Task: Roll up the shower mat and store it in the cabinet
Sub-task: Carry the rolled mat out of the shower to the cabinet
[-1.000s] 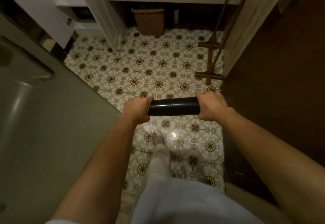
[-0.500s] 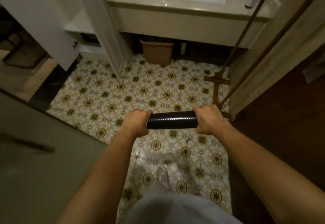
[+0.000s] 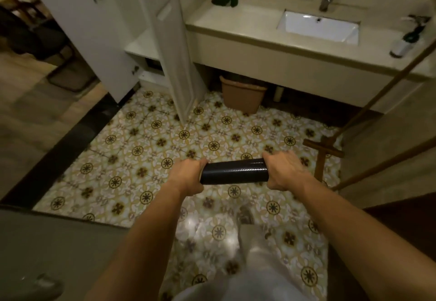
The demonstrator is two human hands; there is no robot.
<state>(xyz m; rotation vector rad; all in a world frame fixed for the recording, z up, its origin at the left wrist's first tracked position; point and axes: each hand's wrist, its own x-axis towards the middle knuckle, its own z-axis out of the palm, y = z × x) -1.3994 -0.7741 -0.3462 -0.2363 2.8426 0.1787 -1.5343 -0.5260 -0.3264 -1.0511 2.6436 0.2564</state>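
The shower mat [image 3: 234,172] is a tight black roll held level in front of me, above the patterned tile floor. My left hand [image 3: 187,175] grips its left end and my right hand [image 3: 284,170] grips its right end. Ahead on the left stands a white cabinet [image 3: 144,48] with both doors swung open: a wide door [image 3: 80,29] on the left and a narrow door [image 3: 175,48] on the right. Its shelves show between the doors.
A beige vanity counter [image 3: 247,31] with a white sink [image 3: 318,26] and tap runs across the back right. A brown bin [image 3: 243,94] sits under it. A wooden stand [image 3: 324,154] leans at the right. A grey surface [image 3: 52,253] fills the near left.
The view has lifted and moved forward, bringing the counter, the sink and the open cabinet into sight. Both hands keep their hold on the rolled mat.
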